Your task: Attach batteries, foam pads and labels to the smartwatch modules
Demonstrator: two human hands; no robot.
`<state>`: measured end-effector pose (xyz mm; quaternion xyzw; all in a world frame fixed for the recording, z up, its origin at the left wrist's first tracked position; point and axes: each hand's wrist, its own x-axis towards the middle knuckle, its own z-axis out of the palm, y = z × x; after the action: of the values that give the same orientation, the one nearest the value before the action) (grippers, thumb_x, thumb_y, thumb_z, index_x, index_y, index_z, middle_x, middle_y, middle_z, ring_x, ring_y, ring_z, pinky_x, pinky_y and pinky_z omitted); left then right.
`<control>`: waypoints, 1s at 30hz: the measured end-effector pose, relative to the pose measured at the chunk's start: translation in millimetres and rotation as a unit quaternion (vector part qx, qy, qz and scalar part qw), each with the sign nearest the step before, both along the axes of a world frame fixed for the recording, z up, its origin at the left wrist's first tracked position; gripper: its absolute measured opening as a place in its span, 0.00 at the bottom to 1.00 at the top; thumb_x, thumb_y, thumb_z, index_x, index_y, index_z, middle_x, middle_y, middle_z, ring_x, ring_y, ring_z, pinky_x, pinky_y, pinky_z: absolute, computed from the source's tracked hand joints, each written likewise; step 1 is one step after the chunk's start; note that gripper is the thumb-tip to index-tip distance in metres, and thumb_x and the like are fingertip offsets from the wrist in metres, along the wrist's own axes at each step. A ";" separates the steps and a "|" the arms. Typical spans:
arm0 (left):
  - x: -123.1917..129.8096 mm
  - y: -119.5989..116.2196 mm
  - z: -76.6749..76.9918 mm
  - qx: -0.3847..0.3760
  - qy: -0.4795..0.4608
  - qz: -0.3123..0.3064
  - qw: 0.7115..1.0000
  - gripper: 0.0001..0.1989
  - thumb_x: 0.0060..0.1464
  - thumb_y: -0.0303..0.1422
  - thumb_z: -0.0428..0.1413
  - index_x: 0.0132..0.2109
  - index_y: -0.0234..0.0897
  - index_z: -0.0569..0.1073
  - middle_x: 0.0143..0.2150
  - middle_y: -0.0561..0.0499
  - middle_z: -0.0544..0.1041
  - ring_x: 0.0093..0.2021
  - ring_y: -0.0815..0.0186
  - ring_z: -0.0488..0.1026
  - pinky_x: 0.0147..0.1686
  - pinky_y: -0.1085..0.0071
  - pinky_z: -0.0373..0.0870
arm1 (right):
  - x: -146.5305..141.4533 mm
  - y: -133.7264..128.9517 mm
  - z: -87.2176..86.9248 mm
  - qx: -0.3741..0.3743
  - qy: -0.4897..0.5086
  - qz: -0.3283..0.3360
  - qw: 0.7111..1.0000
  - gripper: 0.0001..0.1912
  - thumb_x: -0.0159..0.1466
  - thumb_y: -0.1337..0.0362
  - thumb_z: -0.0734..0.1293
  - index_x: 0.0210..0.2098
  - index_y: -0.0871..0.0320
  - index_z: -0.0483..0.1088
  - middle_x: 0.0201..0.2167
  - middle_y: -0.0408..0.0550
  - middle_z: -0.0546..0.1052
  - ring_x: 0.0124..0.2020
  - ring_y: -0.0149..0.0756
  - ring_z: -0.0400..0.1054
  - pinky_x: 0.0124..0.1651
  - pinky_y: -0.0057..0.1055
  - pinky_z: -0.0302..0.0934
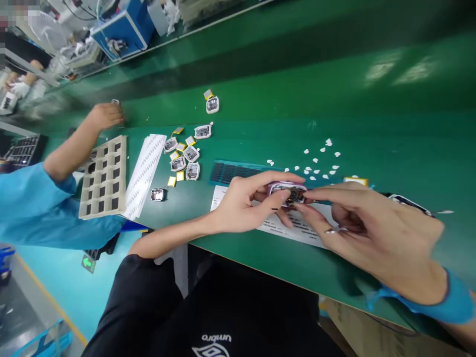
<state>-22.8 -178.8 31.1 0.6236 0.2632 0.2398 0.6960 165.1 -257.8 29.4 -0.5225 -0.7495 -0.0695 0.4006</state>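
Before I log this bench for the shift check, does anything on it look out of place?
Yes: small white pieces lie scattered loosely on the green bench top, like a spill, and one dark-faced square module sits apart from the cluster of white-framed modules.

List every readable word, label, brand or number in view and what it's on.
"umbro", above a logo: on the black garment.
Green sign: white arrow, no readable words.
Printed paper sheet: lines of text, too small to read.
White strip sheet: printed rows, too blurred to read.
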 end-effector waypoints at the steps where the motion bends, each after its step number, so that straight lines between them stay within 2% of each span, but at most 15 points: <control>1: -0.6 -1.0 -0.5 0.009 0.006 0.001 1.000 0.14 0.69 0.38 0.55 0.56 0.35 0.75 0.40 0.49 0.83 0.30 0.67 0.85 0.30 0.76 0.80 | -0.1 -0.6 -0.3 -0.006 0.001 -0.008 1.000 0.06 0.71 0.64 0.71 0.47 0.55 0.71 0.25 0.34 0.74 0.18 0.19 0.58 0.22 0.24 0.52; 5: -1.6 -2.8 -3.3 0.049 0.030 0.004 0.998 0.15 0.70 0.37 0.53 0.57 0.36 0.75 0.36 0.51 0.83 0.32 0.66 0.86 0.30 0.77 0.80 | -0.2 -4.1 -2.7 -0.051 -0.002 -0.030 0.998 0.09 0.72 0.62 0.71 0.51 0.55 0.73 0.24 0.34 0.73 0.20 0.20 0.63 0.23 0.25 0.55; 9: -0.3 -5.1 -4.9 0.104 0.037 0.021 0.994 0.14 0.70 0.34 0.52 0.57 0.36 0.76 0.38 0.51 0.85 0.33 0.68 0.86 0.30 0.80 0.80 | -2.1 -9.5 -2.9 -0.038 -0.059 -0.041 0.997 0.16 0.68 0.68 0.73 0.54 0.56 0.72 0.35 0.40 0.83 0.28 0.25 0.74 0.27 0.25 0.62; 12: 0.5 -7.5 -2.9 0.147 0.034 0.038 0.988 0.14 0.68 0.31 0.52 0.55 0.35 0.77 0.38 0.51 0.86 0.33 0.68 0.87 0.30 0.80 0.80 | -3.6 -12.5 -1.0 -0.034 -0.072 -0.033 0.996 0.21 0.66 0.72 0.74 0.57 0.54 0.71 0.38 0.40 0.84 0.32 0.26 0.77 0.32 0.24 0.66; 16: 0.5 -10.3 4.8 0.131 0.083 0.044 0.987 0.14 0.68 0.32 0.52 0.54 0.37 0.78 0.40 0.51 0.87 0.34 0.68 0.87 0.34 0.77 0.82 | -2.6 -12.1 1.4 -0.051 -0.060 -0.023 0.997 0.20 0.66 0.73 0.74 0.55 0.55 0.70 0.35 0.40 0.83 0.31 0.26 0.77 0.31 0.23 0.66; 22: 0.2 -10.9 9.3 0.133 0.111 0.032 0.984 0.15 0.67 0.32 0.51 0.55 0.35 0.78 0.42 0.48 0.87 0.34 0.67 0.86 0.36 0.74 0.82 | -0.9 -6.4 -0.2 -0.075 -0.030 0.034 0.996 0.10 0.70 0.73 0.68 0.48 0.55 0.69 0.35 0.43 0.81 0.28 0.26 0.73 0.27 0.26 0.63; 27: -0.2 -9.3 11.9 0.078 0.078 0.044 0.993 0.13 0.69 0.32 0.53 0.54 0.35 0.78 0.37 0.50 0.86 0.34 0.65 0.86 0.32 0.75 0.81 | -0.3 -5.2 -3.4 -0.070 -0.013 0.014 0.997 0.11 0.73 0.67 0.68 0.54 0.56 0.67 0.35 0.43 0.81 0.29 0.25 0.73 0.26 0.25 0.63; 30: -0.6 -10.0 13.2 0.083 0.083 0.052 0.992 0.12 0.68 0.31 0.53 0.53 0.36 0.79 0.36 0.52 0.86 0.34 0.66 0.86 0.32 0.74 0.81 | -0.5 -6.5 -2.7 -0.050 -0.064 0.006 0.997 0.11 0.72 0.69 0.69 0.52 0.57 0.68 0.36 0.43 0.82 0.30 0.25 0.74 0.25 0.25 0.62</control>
<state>-23.4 -188.8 44.3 0.6825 0.3310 0.2439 0.6042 164.6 -264.4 26.8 -0.5319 -0.7791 -0.0634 0.3257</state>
